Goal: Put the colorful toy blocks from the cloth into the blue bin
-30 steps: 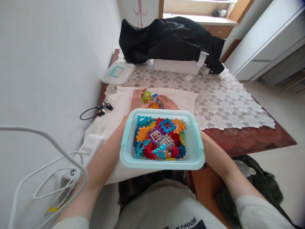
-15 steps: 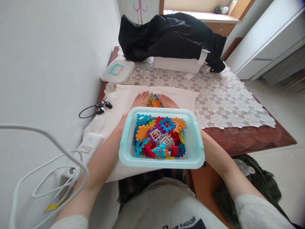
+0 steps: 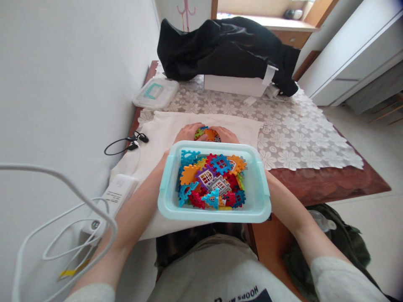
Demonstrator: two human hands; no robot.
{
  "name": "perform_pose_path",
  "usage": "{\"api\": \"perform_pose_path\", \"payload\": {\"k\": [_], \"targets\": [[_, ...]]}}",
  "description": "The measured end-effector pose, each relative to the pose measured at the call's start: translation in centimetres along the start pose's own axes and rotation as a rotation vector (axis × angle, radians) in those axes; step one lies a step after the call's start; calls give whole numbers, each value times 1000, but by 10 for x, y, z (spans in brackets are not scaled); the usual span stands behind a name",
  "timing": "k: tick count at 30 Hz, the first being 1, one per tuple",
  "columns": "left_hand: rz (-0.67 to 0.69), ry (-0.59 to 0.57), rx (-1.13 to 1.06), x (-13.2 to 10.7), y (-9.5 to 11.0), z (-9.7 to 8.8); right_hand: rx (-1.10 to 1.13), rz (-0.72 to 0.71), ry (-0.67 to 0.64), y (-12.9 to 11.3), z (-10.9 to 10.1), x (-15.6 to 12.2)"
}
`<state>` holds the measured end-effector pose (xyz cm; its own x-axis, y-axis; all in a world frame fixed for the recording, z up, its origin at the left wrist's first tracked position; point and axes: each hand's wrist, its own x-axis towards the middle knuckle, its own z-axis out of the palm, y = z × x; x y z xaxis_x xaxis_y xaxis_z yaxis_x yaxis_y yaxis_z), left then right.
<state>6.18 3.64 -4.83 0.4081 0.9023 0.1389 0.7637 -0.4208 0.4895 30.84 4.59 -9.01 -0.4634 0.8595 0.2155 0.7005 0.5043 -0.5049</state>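
**Home room, table set against a wall.**
Lace tablecloth [image 3: 285,140] on a wooden table, white drawer cabinet [image 3: 355,63] at right, pink coat stand [image 3: 185,12] and windowsill [image 3: 264,19] far, power strip [image 3: 116,195] near left.

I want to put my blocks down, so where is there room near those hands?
The white cloth has bare room beyond the left hand, toward the wall, and beyond the right hand, up to the lace cloth. The lace cloth also has room right of the tub. It's crowded between the hands, around the blocks, and inside the tub.
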Motion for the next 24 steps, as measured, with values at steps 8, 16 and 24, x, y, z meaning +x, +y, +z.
{"api": "perform_pose_path", "payload": {"k": [8, 16, 24], "targets": [[106, -118, 33, 5, -14, 9, 33, -96, 18, 9, 3, -3], [77, -90, -15, -13, 0, -19, 33, -122, -53, 25, 5, 4], [-62, -186, 129, -24, 6, -44, -49, -150, -62, 12, -2, -2]]}}
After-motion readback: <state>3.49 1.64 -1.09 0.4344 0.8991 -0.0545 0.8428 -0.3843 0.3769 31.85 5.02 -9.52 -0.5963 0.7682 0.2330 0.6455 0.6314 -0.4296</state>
